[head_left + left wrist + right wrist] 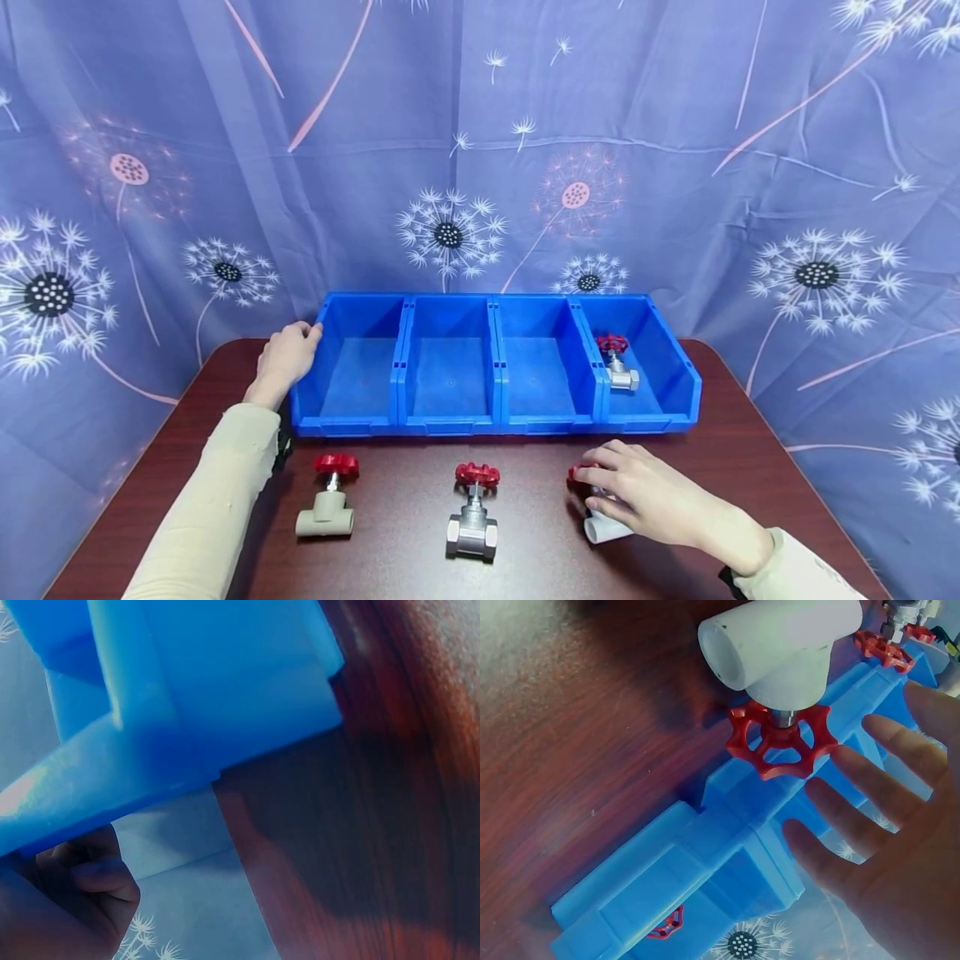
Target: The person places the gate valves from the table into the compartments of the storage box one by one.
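My left hand (287, 358) is at the outer left wall of a row of blue storage bins (450, 427), fingers curled at its rim; the bin partly hides them in the left wrist view. My right hand (648, 492) reaches over a white plastic valve (780, 645) with a red handwheel (810, 742). Its fingers are extended and spread beside the handwheel; whether they touch it I cannot tell. A metal valve (472, 529) with a red handwheel stands mid-table. Left of that is a beige plastic valve (327, 512), also red-wheeled.
Another red-wheeled metal valve (621, 375) is in the rightmost bin. The bins stand at the back of the dark red-brown wooden table (397, 575). Behind them hangs a blue curtain (495, 108) with dandelion prints.
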Demonstrator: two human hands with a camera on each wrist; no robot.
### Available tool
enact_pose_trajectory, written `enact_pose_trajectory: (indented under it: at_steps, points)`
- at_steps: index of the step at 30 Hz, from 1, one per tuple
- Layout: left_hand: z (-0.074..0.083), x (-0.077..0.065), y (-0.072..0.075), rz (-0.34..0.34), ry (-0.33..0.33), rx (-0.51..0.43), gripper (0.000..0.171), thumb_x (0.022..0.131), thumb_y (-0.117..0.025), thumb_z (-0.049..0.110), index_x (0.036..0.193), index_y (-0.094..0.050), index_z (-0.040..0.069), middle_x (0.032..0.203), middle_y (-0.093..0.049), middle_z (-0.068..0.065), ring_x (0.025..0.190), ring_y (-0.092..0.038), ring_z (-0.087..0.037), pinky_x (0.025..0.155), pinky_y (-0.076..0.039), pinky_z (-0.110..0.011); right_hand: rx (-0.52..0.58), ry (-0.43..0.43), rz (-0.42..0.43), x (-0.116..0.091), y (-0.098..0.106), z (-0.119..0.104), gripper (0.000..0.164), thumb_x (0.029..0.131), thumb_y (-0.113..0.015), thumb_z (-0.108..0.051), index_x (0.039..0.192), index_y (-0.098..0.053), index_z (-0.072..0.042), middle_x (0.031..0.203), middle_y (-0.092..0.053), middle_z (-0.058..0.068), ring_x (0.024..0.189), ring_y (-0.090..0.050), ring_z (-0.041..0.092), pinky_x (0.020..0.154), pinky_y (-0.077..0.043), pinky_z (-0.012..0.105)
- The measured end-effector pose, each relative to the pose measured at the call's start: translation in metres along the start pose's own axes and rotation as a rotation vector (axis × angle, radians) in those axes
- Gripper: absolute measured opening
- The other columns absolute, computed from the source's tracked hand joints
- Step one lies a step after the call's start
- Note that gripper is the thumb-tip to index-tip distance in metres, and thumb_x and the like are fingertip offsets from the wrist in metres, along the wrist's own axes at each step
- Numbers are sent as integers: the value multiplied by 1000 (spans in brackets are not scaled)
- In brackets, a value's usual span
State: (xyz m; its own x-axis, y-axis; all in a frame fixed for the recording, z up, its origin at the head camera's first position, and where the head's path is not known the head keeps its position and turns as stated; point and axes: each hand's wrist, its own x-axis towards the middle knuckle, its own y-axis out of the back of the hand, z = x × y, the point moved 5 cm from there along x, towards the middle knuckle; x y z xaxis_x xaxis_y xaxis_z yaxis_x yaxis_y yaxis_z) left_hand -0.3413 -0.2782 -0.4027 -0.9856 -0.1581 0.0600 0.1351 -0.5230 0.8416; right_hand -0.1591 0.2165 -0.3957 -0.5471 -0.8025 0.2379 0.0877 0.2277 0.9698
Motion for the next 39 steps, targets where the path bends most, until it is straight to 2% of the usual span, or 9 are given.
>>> enact_pose_trajectory:
  at_steps: [6,11,18,24,32,35,39]
  points:
    - [0,0,0,3,5,-3,52,104,-31,48,106,-59,5,97,-61,-21,92,-57,-42,72,-42,-53,-3,5,1,-2,-3,-4,28,88,-73,-27,114,-69,-17,113,-60,-5,102,-55,15,82,-49,38]
    - [1,-1,1,3,12,-5,52,104,-31,49,106,-59,5,102,-61,-24,97,-56,-44,73,-42,-55,13,-8,-14,-5,-5,-5,26,87,-74,-27,112,-70,-19,108,-56,-10,94,-51,8,76,-47,31]
    - [0,0,0,3,10,-6,51,104,-31,48,106,-59,5,100,-61,-22,95,-57,-43,73,-42,-53,43,-56,-99,-11,-10,-6,29,86,-75,-31,112,-68,-20,106,-55,-10,88,-51,7,66,-49,31]
    - [1,-1,-1,-2,13,-7,53,105,-31,49,108,-59,4,100,-61,-22,94,-57,-43,73,-42,-53,68,-69,-150,-13,-17,-5,25,83,-76,-31,105,-67,-23,106,-54,-8,88,-52,9,57,-45,26]
    - [2,-1,0,9,6,-1,50,105,-32,48,104,-59,6,97,-61,-22,93,-57,-44,71,-42,-53,165,-93,-249,-13,-27,0,28,82,-78,-33,107,-66,-26,113,-54,-7,95,-51,9,59,-46,27]
    - [3,-1,1,18,-3,0,49,105,-33,46,103,-60,5,99,-62,-23,94,-58,-45,71,-43,-54,195,-94,-297,-13,-31,2,33,80,-80,-28,110,-66,-26,116,-53,-6,98,-51,10,62,-48,29]
    - [3,-2,2,24,-7,1,47,105,-34,45,103,-60,5,100,-62,-24,95,-58,-46,71,-43,-55,214,-85,-320,-13,-34,4,35,77,-80,-22,109,-66,-25,116,-52,-6,101,-50,10,62,-49,29]
